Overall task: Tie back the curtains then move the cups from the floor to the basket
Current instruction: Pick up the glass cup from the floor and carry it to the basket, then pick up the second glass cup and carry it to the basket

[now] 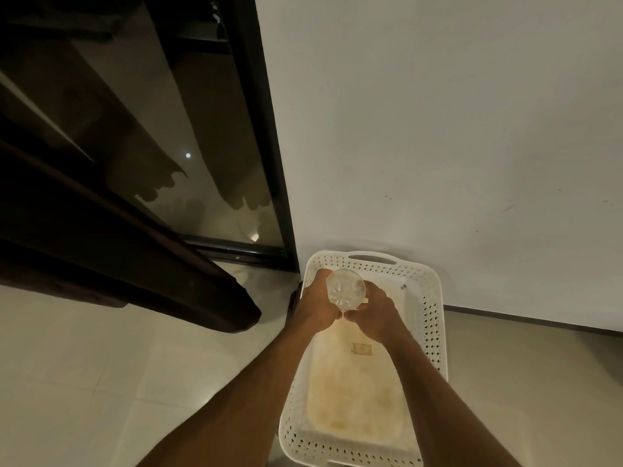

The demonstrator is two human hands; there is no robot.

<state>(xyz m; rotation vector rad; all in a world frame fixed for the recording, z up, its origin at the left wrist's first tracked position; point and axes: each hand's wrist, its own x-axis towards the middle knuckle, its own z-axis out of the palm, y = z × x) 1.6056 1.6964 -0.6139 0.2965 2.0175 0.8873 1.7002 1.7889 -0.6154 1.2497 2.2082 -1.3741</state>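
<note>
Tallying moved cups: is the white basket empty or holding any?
Empty: the basket holds only a label and stains; left hand and right hand hold the glass cup above it.

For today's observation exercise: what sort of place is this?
Probably a room at home: tiled floor, a dark curtain beside a glass door, and a white basket by a plain wall.

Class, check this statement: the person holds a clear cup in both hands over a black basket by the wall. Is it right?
No. The head view shows the basket is white, not black. The rest stands: the left hand and right hand hold the clear cup over it, by the wall.
</note>
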